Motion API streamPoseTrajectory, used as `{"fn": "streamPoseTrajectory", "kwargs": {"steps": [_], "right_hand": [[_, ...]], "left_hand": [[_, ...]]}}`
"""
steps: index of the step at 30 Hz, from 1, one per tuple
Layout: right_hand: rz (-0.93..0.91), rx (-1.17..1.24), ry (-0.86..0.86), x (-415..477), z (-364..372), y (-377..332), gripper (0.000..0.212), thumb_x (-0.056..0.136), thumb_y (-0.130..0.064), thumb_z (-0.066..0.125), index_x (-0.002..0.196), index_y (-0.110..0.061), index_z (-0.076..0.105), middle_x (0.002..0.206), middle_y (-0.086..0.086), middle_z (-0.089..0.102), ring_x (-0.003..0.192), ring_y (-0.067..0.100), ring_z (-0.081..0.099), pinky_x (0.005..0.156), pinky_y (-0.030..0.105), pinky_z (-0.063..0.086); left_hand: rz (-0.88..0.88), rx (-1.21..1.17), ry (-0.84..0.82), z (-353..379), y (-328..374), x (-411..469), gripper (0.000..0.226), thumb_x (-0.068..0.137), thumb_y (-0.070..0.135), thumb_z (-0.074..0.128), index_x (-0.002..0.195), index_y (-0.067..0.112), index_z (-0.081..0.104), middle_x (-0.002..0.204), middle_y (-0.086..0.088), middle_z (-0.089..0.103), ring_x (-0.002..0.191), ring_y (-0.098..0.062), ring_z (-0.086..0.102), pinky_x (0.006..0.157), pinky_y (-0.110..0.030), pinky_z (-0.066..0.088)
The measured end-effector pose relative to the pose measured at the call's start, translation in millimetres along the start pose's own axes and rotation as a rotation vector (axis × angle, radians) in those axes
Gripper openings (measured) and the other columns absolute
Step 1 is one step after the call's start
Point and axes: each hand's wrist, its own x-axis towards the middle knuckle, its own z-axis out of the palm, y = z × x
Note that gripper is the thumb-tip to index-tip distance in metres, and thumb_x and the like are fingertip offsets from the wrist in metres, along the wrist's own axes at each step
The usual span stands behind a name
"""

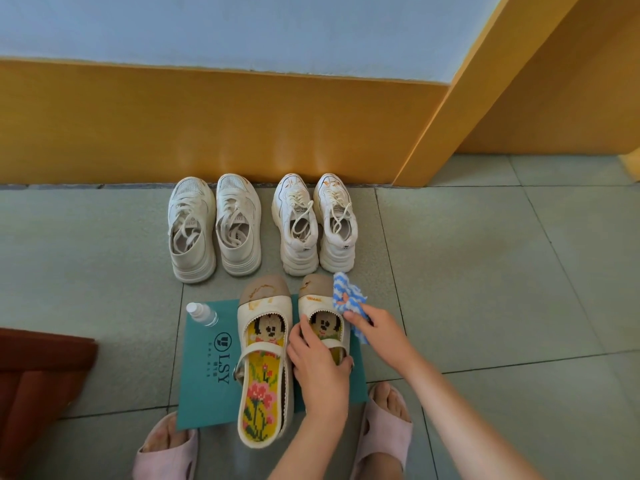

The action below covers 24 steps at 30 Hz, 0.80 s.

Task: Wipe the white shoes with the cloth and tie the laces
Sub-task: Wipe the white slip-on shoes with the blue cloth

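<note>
Left hand [320,365] grips the strap shoe [313,289] on the teal mat [207,393], probably to steady it. Right hand [375,329] pinches the cloth [346,294] at its stained toe. White sneakers [299,223] wait by the wall (2 pairs, laces loose).

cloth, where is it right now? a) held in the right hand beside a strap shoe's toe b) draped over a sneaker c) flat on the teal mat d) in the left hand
a: the right hand pinches the cloth next to the toe of the strap shoe.

Two shoes [265,296] sit on the mat [207,393], sneakers [239,233] behind, bottle [202,314] left.
</note>
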Motion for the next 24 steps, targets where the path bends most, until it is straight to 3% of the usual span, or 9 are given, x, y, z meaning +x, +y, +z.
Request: {"fn": "streamPoseTrajectory", "kwargs": {"steps": [3, 6, 9, 12, 15, 17, 21, 23, 24], "right_hand": [[0.005, 0.007, 0.008, -4, 0, 3, 0.012, 0.096, -0.027, 0.053, 0.095, -0.023, 0.064, 0.078, -0.014, 0.062, 0.065, -0.014, 0.055, 0.06, 0.007, 0.04], [0.046, 0.052, 0.016, -8, -2, 9, 0.028, 0.093, -0.033, 0.054, 0.085, -0.008, 0.064, 0.069, -0.007, 0.055, 0.057, -0.006, 0.047, 0.056, 0.013, 0.037], [0.136, 0.131, 0.0, -10, -11, 15, 0.039, 0.085, -0.046, 0.053, 0.081, -0.008, 0.059, 0.069, 0.002, 0.052, 0.065, 0.007, 0.048, 0.06, 0.022, 0.037], [0.231, 0.292, -0.008, -7, -26, 17, 0.031, 0.093, -0.034, 0.052, 0.089, -0.007, 0.066, 0.082, 0.005, 0.069, 0.073, 0.011, 0.064, 0.072, 0.022, 0.048], [0.246, 0.441, 0.141, 5, -39, 5, 0.034, 0.093, -0.037, 0.052, 0.102, -0.007, 0.065, 0.098, 0.012, 0.07, 0.087, 0.022, 0.067, 0.084, 0.033, 0.05], [0.213, 0.498, 0.232, 17, -43, -10, 0.03, 0.095, -0.037, 0.05, 0.103, -0.011, 0.063, 0.102, 0.011, 0.069, 0.09, 0.02, 0.067, 0.085, 0.031, 0.05], [0.127, 0.342, 0.244, 44, -34, -36, 0.044, 0.098, -0.036, 0.045, 0.11, 0.003, 0.061, 0.112, 0.026, 0.064, 0.105, 0.035, 0.061, 0.087, 0.036, 0.049], [0.131, 0.264, 0.154, 50, -20, -41, 0.048, 0.099, -0.039, 0.043, 0.11, 0.004, 0.06, 0.113, 0.026, 0.063, 0.106, 0.037, 0.06, 0.086, 0.034, 0.049], [0.135, 0.216, 0.107, 52, -13, -40, 0.052, 0.098, -0.04, 0.042, 0.111, 0.007, 0.059, 0.113, 0.028, 0.061, 0.106, 0.04, 0.059, 0.089, 0.041, 0.05]], "left_hand": [[0.0, -0.015, 0.001, 0, 0, 0, 0.102, 0.072, 0.027, 0.077, 0.147, 0.013, 0.01, 0.145, -0.006, 0.02, 0.136, -0.023, 0.02, 0.108, -0.034, 0.031], [0.004, -0.015, -0.001, 0, 0, 0, 0.102, 0.073, 0.028, 0.077, 0.147, 0.013, 0.01, 0.145, -0.006, 0.02, 0.136, -0.023, 0.02, 0.107, -0.034, 0.031], [0.012, -0.022, 0.005, -1, -1, -1, 0.1, 0.073, 0.027, 0.077, 0.147, 0.012, 0.011, 0.145, -0.007, 0.021, 0.135, -0.024, 0.021, 0.107, -0.034, 0.032], [0.017, -0.021, 0.001, -2, -1, -1, 0.1, 0.073, 0.028, 0.076, 0.147, 0.013, 0.011, 0.145, -0.007, 0.02, 0.135, -0.023, 0.021, 0.107, -0.033, 0.031], [0.016, -0.021, -0.005, -2, -1, -1, 0.1, 0.074, 0.03, 0.076, 0.147, 0.014, 0.01, 0.146, -0.006, 0.019, 0.136, -0.022, 0.02, 0.109, -0.032, 0.029], [0.013, -0.023, -0.004, -2, -1, -1, 0.1, 0.074, 0.03, 0.076, 0.147, 0.014, 0.009, 0.145, -0.005, 0.019, 0.136, -0.022, 0.02, 0.11, -0.032, 0.029], [0.009, -0.033, -0.01, -2, -1, -1, 0.1, 0.074, 0.029, 0.076, 0.147, 0.014, 0.01, 0.146, -0.006, 0.018, 0.136, -0.022, 0.019, 0.109, -0.032, 0.029], [0.01, -0.035, -0.01, -1, -2, -1, 0.101, 0.074, 0.029, 0.076, 0.148, 0.014, 0.01, 0.146, -0.006, 0.018, 0.136, -0.022, 0.018, 0.11, -0.033, 0.029], [0.009, -0.033, -0.01, -1, -2, -1, 0.101, 0.074, 0.03, 0.076, 0.148, 0.014, 0.009, 0.146, -0.005, 0.018, 0.137, -0.022, 0.018, 0.11, -0.033, 0.029]]}}
